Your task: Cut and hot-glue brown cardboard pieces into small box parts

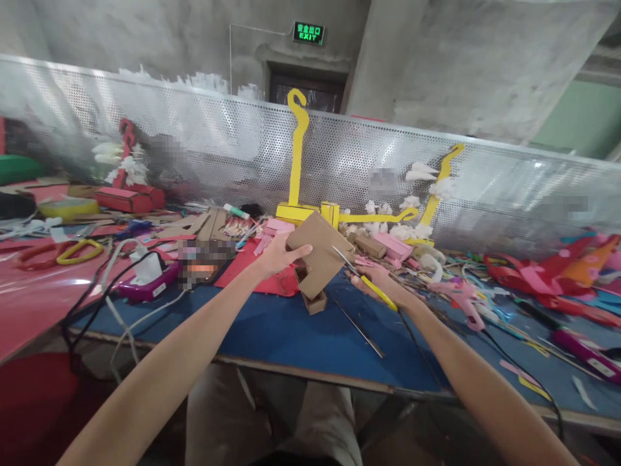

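Observation:
My left hand [279,254] is closed on a flat piece of brown cardboard [323,252], thumb on its near face. In my right hand [378,281] is a pair of scissors [376,291] with yellow handles; the blades point up and left, at the right side of the cardboard. Whether they touch the cardboard I cannot tell. Partly hidden below the cardboard, a small open cardboard box [314,302] stands on the blue table [272,330]. To its right lies a thin metal tool [359,328], perhaps tweezers.
Yellow hook-shaped paper pieces [297,155] stand against the perforated metal screen [233,149]. A pink glue gun [468,304] with a cord lies to the right. On the left are a purple power strip [148,285], cables and a phone [206,262]. Paper scraps are strewn along the back.

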`<state>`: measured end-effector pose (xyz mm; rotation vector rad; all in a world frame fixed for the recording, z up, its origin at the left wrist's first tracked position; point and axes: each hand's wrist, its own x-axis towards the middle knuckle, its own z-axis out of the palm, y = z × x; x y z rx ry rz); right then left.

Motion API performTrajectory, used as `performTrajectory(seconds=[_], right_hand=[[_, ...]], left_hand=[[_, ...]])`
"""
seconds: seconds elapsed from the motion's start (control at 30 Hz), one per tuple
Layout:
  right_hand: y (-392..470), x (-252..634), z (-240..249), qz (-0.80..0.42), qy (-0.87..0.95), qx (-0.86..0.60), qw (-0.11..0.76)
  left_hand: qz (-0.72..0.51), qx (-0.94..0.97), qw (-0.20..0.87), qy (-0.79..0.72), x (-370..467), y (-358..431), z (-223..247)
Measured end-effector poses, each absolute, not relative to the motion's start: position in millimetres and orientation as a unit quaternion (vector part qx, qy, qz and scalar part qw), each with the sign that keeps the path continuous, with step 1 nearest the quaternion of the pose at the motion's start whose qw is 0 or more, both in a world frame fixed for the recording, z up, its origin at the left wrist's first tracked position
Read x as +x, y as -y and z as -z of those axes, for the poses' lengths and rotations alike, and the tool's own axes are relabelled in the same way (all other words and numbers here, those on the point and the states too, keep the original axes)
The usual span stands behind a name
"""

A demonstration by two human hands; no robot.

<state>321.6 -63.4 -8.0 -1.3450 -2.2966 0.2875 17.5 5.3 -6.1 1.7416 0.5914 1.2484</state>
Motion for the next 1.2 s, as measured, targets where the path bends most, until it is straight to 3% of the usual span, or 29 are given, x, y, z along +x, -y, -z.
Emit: performTrajectory(seconds=[0.77, 1.2], right_hand=[[46, 326, 21, -0.125, 0.803, -0.543, 0.211], [46, 327, 19, -0.05, 0.818, -0.529, 0.221]], left_hand=[[-0.51, 0.651, 0.49, -0.277, 22, -13, 15], [-0.517, 0.654, 0.48, -0.274, 24, -6, 10]])
